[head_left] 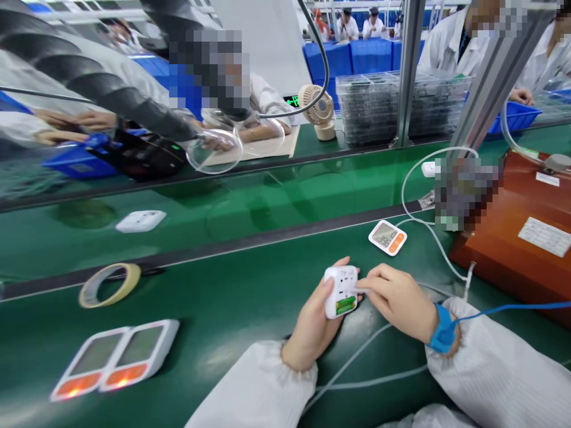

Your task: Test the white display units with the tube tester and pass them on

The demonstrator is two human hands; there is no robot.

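Head view: white gadget (334,284) in left hand (312,327), back side showing, right hand (398,304) at its edge.
Left grips gadget between thumb and fingers, held over green bench (232,309); green batteries (345,305) visible in its open lower slot. Right has bent fingers up against gadget's right edge; can't tell if they pinch a small part. Blue strap (443,330) on right wrist, blue cord attached. Relative to gadget: lit display unit (387,238) lies beyond it to the right, reads 396 plus a 0 above; brown case (504,238) farther right; two display units (145,348), side by side with orange lower panels, well apart to the left; tape roll (134,279) also left, farther back; fan (319,107) well beyond it.
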